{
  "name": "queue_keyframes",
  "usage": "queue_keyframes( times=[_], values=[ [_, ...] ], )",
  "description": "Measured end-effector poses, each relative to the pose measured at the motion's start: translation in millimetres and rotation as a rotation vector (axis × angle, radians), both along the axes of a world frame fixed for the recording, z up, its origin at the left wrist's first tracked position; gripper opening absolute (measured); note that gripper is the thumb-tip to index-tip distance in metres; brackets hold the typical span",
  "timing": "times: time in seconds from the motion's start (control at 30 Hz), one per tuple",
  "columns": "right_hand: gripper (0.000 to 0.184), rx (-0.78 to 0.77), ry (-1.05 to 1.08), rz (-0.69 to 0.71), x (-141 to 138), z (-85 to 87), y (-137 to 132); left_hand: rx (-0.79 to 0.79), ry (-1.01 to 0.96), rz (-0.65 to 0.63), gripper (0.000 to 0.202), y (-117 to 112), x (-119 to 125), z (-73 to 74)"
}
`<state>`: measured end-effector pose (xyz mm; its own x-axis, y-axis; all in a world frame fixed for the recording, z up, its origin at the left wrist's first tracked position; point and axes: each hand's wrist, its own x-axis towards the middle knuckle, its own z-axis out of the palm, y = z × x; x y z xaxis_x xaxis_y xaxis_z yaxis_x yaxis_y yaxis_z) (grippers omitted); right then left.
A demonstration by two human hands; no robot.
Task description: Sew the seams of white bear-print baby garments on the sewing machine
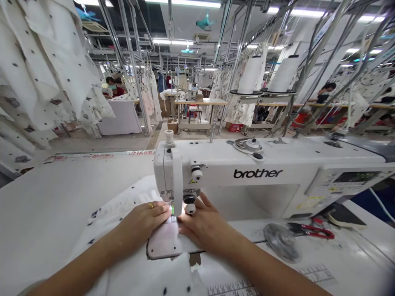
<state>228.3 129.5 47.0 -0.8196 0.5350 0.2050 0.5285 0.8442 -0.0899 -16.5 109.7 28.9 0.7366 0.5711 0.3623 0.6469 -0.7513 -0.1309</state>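
A white Brother sewing machine [265, 176] stands on the white table [46, 205] in front of me. White fabric with small dark spots [123, 205] lies under its needle head and over the table's front edge. My left hand [143, 222] rests on the fabric just left of the needle, fingers pressed together and flat, a ring on one finger. My right hand [203, 224] lies just right of the needle on the metal needle plate [163, 242], fingers stretched toward the presser foot. Neither hand holds a tool.
Red-handled snips [311, 230] and a round metal disc [279, 240] lie on the table to the right. Two white thread cones [268, 74] stand behind the machine. Spotted garments [40, 74] hang at the left. Other workers sit at benches far behind.
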Motion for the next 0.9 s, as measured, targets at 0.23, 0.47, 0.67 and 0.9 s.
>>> queue_keyframes(
  times=[0.23, 0.47, 0.67, 0.9],
  values=[
    [0.022, -0.070, 0.066, 0.006, 4.8, -6.7, 4.5, -0.137, -0.019, 0.093, 0.034, 4.7, -2.4, -9.4],
    [0.021, -0.062, 0.145, 0.038, 5.0, -8.9, 6.1, -0.152, -0.057, 0.096, 0.039, 2.6, -0.7, -3.4],
    [0.030, -0.060, 0.168, 0.102, 4.0, -3.5, 2.3, -0.154, -0.120, 0.076, 0.042, 1.2, -2.2, -1.6],
    [0.047, -0.290, 0.223, 0.382, 4.7, -8.2, -3.1, -0.199, -0.124, 0.092, 0.041, 0.2, -4.2, -1.4]
  ],
)
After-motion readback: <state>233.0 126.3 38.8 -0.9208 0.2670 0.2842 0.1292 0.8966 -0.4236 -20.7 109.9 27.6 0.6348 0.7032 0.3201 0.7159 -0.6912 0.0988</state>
